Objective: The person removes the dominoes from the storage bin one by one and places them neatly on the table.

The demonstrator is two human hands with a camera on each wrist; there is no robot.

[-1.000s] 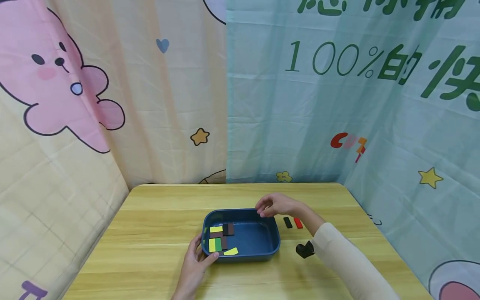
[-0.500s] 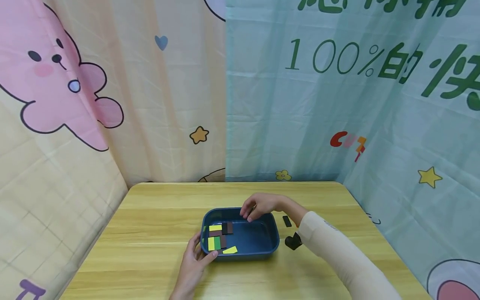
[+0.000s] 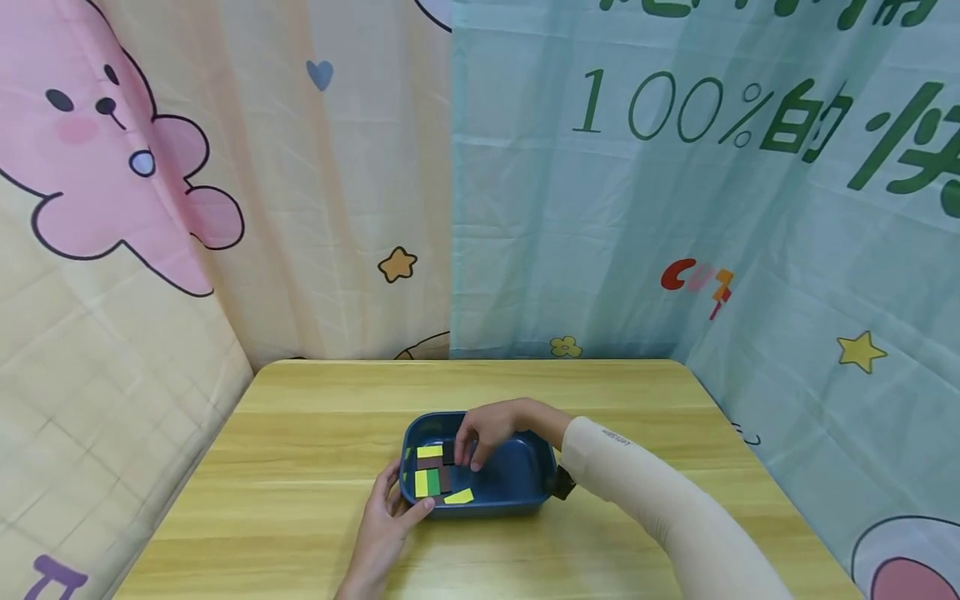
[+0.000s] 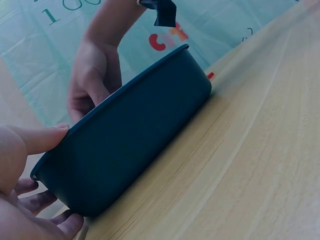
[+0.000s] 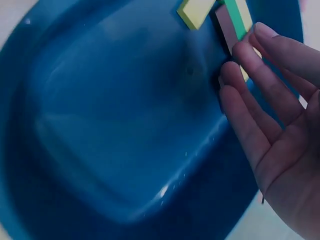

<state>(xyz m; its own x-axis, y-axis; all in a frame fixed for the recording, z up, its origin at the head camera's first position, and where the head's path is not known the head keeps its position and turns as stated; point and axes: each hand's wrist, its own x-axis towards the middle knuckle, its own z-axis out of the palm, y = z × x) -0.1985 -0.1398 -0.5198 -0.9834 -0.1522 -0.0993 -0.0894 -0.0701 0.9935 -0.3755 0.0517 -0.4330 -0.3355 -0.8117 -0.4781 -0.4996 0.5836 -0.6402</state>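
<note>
A blue rectangular box (image 3: 525, 506) sits on the table. My left hand (image 3: 386, 527) grips its left end, thumb over the rim and fingers against the outer side and near the base. Inside, at the left, lie several small blocks: yellow (image 3: 430, 452), green (image 3: 433, 482) and brown (image 3: 446, 478), with a loose yellow block (image 3: 459, 497) askew. My right hand (image 3: 487, 432) reaches down into the box, its loosely bent fingers at the dark and brown blocks. In the right wrist view, the fingertips (image 5: 231, 72) come up against the blocks, and nothing shows held in the palm.
A wooden table (image 3: 315, 417) carries the box, with printed curtains (image 3: 570, 208) behind and at the sides. A red piece (image 4: 210, 75) lies beyond the box's right end. A black object (image 3: 562, 482) hangs at the right wrist.
My right hand has moved left and down, from the box's far right rim to the blocks inside. The forearm now covers the black and red pieces on the table. My left hand stays put.
</note>
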